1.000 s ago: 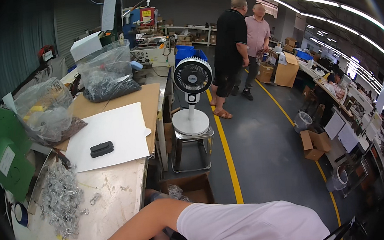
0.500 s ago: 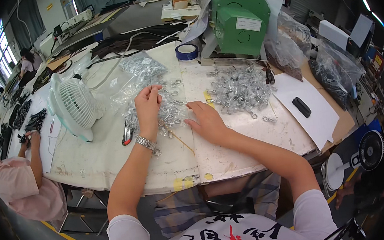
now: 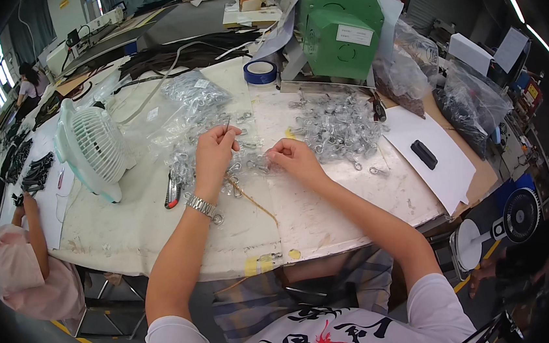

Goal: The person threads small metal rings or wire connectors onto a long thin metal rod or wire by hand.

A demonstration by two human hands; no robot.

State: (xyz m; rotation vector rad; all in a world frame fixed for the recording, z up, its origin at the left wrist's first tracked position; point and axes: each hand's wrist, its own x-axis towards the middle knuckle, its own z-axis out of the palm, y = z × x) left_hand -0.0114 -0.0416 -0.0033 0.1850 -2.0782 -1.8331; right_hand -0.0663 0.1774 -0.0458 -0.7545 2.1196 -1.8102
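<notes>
Left hand (image 3: 216,152) at the left heap of bagged metal hooks (image 3: 181,155), fingers curled, thumb and forefinger pinching a thin dark tool (image 3: 228,123), kind too small to tell! Right hand (image 3: 296,159), fingertips drawn together beside a bagged hook (image 3: 258,164); whether they grip it, can't tell. Second heap (image 3: 342,126) between that hand and the white sheet (image 3: 440,157) near the worktop's (image 3: 337,215) right edge. Utility knife (image 3: 172,191) nearer the front edge!

The left hand (image 3: 215,149) is gripping a slim item (image 3: 228,122) too small to identify; the right hand (image 3: 294,159) is hiding whatever is lying under it. At left, a co-worker's head is disappearing past the edge.
</notes>
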